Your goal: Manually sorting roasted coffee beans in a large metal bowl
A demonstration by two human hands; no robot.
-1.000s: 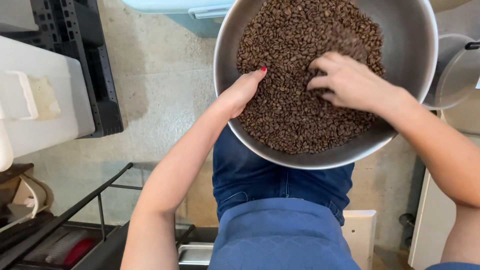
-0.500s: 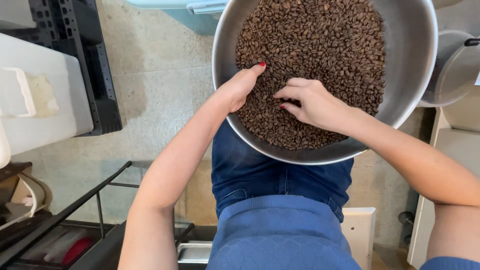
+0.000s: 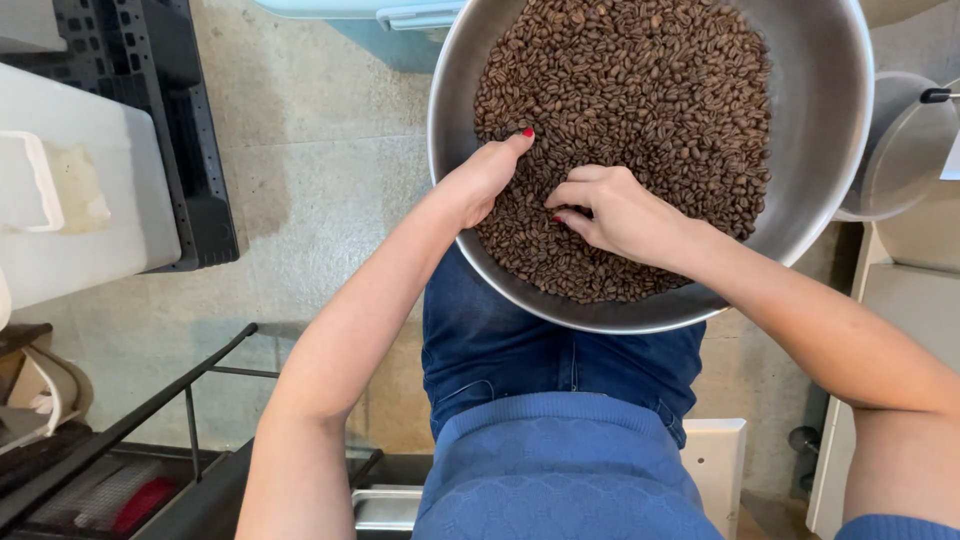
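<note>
The right hand (image 3: 625,215) is deep in the coffee beans (image 3: 640,110) now, with its fingers curled in and the tips pressed down into the pile. A moment ago it was higher up and more to the right side of the heap; it has slid down and over to the middle, closer to the other hand. I cannot tell if any beans are caught under the curled fingers. It looks like the hand is raking and stirring through the beans, one patch at a time.

The left hand (image 3: 487,180) has hardly moved. It grips the near edge of the big metal bowl (image 3: 815,150), thumb inside on the beans, and keeps the bowl steady. The two hands are near each other but not touching.

The bowl sits in front of the person's body, above the blue trousers (image 3: 500,350). The brown beans fill most of it. Below is the grey floor (image 3: 320,170). A white box (image 3: 90,220) lies to the left, and a round clear lid (image 3: 905,150) is just beside the bowl on the right.
</note>
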